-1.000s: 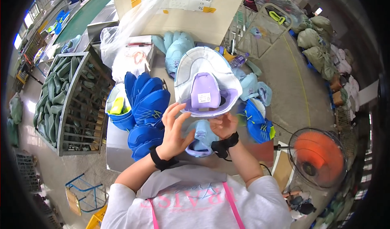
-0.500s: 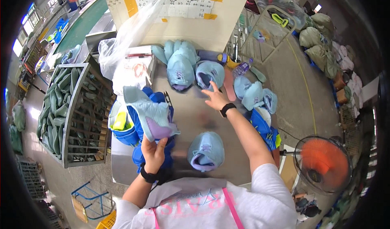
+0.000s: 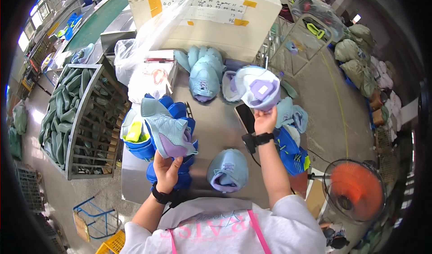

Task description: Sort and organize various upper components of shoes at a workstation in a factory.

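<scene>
My left hand [image 3: 167, 169] is closed around the lower edge of a pale blue shoe upper with a lilac lining [image 3: 167, 130], holding it upright above the stack of bright blue uppers [image 3: 177, 114] that lies at about nine o'clock on the steel table [image 3: 216, 132]. My right hand [image 3: 265, 120] is raised toward one o'clock, fingers pinched on the underside of a second upper, white and lilac [image 3: 256, 88], which hangs in the air over the far part of the table. Right under that wrist, just beside my black wristband, a dark phone [image 3: 246, 116] lies flat on the steel. Nearest my chest, at six o'clock, a third pale blue upper [image 3: 228, 170] sits alone on the table, apart from both hands. At twelve o'clock a heap of the same pale blue uppers [image 3: 204, 69] leans against a big cream carton [image 3: 211, 24] with yellow tape and a clear plastic bag draped over it; that heap stands between my right hand and the carton. More blue pieces [image 3: 292, 150] crowd the table's edge at three o'clock, close against my right forearm. Off to nine o'clock a grey wire rack [image 3: 85, 119] holds rows of greenish insoles, and at four o'clock an orange floor fan [image 3: 355, 188] stands on the floor.
</scene>
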`<action>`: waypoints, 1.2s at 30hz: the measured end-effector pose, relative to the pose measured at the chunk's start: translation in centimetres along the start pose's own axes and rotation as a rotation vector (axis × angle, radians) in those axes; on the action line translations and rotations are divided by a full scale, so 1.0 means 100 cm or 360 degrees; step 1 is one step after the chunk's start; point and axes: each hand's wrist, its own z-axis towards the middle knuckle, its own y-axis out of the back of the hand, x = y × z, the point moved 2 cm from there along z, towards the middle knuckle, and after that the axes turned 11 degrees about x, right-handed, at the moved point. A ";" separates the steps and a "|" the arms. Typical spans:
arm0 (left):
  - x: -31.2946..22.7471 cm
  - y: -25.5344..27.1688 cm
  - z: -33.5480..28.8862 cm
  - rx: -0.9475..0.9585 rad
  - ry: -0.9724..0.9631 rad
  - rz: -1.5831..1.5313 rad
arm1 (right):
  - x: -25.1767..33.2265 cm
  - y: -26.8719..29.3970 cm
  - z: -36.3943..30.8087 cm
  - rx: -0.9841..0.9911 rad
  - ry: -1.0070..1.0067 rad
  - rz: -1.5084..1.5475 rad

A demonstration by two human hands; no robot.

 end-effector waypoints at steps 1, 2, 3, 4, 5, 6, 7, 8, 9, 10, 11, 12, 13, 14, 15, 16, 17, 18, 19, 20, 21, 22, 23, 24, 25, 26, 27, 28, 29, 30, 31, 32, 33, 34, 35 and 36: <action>0.001 -0.003 0.001 0.0017 0.0027 -0.0057 | 0.010 0.004 -0.012 -0.0043 -0.0167 0.0313; 0.001 -0.008 0.002 0.0039 0.0037 -0.0070 | 0.017 0.006 -0.023 0.0026 -0.0317 0.0368; 0.001 -0.014 0.003 0.0043 0.0035 -0.0115 | 0.024 0.005 -0.038 0.0027 -0.0388 0.0386; 0.000 -0.020 0.004 0.0051 0.0035 -0.0160 | 0.029 0.004 -0.053 0.0116 -0.0384 0.0333; 0.000 -0.023 0.005 0.0079 0.0050 -0.0171 | 0.032 0.002 -0.066 0.0204 -0.0382 0.0278; -0.001 -0.025 0.005 0.0125 0.0046 -0.0172 | 0.034 -0.001 -0.080 0.0232 -0.0392 0.0345; -0.002 -0.026 0.004 0.0168 0.0040 -0.0172 | 0.038 -0.004 -0.090 0.0215 -0.0369 0.0349; -0.002 -0.028 0.003 0.0189 0.0052 -0.0176 | 0.041 -0.008 -0.098 0.0273 -0.0429 0.0409; -0.002 -0.028 0.002 0.0215 0.0045 -0.0191 | 0.043 -0.014 -0.106 0.0337 -0.0489 0.0470; -0.003 -0.028 0.001 0.0237 0.0035 -0.0205 | 0.045 -0.019 -0.112 0.0412 -0.0459 0.0456; -0.004 -0.028 -0.002 0.0248 0.0037 -0.0204 | 0.044 -0.021 -0.120 0.0409 -0.0449 0.0461; -0.006 -0.029 -0.003 0.0215 0.0036 -0.0192 | 0.044 -0.024 -0.125 0.0380 -0.0387 0.0406; -0.008 -0.029 -0.005 0.0177 0.0033 -0.0179 | 0.043 -0.027 -0.131 0.0354 -0.0330 0.0350; -0.008 -0.027 -0.007 0.0166 0.0022 -0.0171 | 0.040 -0.032 -0.139 0.0367 -0.0340 0.0353; -0.004 -0.025 -0.008 0.0183 0.0046 -0.0113 | 0.039 -0.039 -0.148 0.0539 -0.0138 0.0022; -0.005 -0.023 -0.009 0.0197 0.0075 -0.0056 | 0.037 -0.042 -0.157 0.0707 0.0069 -0.0308; -0.005 -0.024 -0.005 0.0263 0.0214 -0.0050 | 0.034 -0.040 -0.168 0.0871 0.0187 -0.0855; -0.003 -0.023 -0.005 0.0242 0.0263 -0.0142 | 0.033 -0.049 -0.175 0.1242 0.0473 -0.1373; 0.000 -0.025 -0.007 0.0222 0.0309 -0.0235 | 0.033 -0.061 -0.186 0.1611 0.0785 -0.1879; 0.000 -0.028 -0.008 0.0165 0.0296 -0.0384 | 0.030 -0.071 -0.193 0.1644 0.0764 -0.1854; 0.016 -0.022 -0.013 0.0169 0.0322 -0.0538 | 0.023 -0.080 -0.200 0.1683 0.0662 -0.1908; 0.021 -0.020 -0.016 0.0161 0.0349 -0.0718 | 0.017 -0.086 -0.205 0.1714 0.0559 -0.1962; 0.023 -0.018 -0.019 0.0154 0.0372 -0.0899 | 0.015 -0.090 -0.209 0.1733 0.0543 -0.1944; 0.022 -0.016 -0.022 0.0134 0.0366 -0.0892 | 0.015 -0.092 -0.211 0.1816 0.0594 -0.1960; 0.020 -0.015 -0.024 0.0128 0.0355 -0.0997 | 0.015 -0.094 -0.213 0.1897 0.0648 -0.1976; 0.018 -0.013 -0.027 0.0125 0.0342 -0.1102 | 0.014 -0.093 -0.216 0.1912 0.0641 -0.1966; 0.015 -0.011 -0.029 0.0121 0.0335 -0.1099 | 0.013 -0.092 -0.219 0.1921 0.0617 -0.1943; 0.013 -0.008 -0.032 0.0240 0.0423 -0.0933 | 0.012 -0.093 -0.222 0.1929 0.0595 -0.1922; 0.010 -0.005 -0.034 0.0359 0.0509 -0.0766 | 0.012 -0.096 -0.225 0.1936 0.0601 -0.1920; 0.007 0.000 -0.036 0.0355 0.0499 -0.0768 | 0.014 -0.101 -0.228 0.1911 0.0573 -0.1889; 0.003 0.004 -0.038 0.0486 0.0575 -0.0778 | 0.016 -0.106 -0.230 0.1886 0.0546 -0.1858; 0.000 0.006 -0.040 0.0619 0.0649 -0.0787 | 0.019 -0.110 -0.231 0.1895 0.0551 -0.1860; -0.003 0.008 -0.043 0.0624 0.0645 -0.0790 | 0.020 -0.113 -0.234 0.1913 0.0431 -0.1911; -0.005 0.008 -0.045 0.0645 0.0648 -0.0873 | 0.020 -0.114 -0.235 0.1929 0.0310 -0.1961; -0.008 0.009 -0.047 0.0664 0.0651 -0.0955 | 0.019 -0.113 -0.235 0.1930 0.0315 -0.1965; -0.014 0.009 -0.049 0.0674 0.0639 -0.0977 | 0.016 -0.110 -0.234 0.1962 0.0241 -0.1976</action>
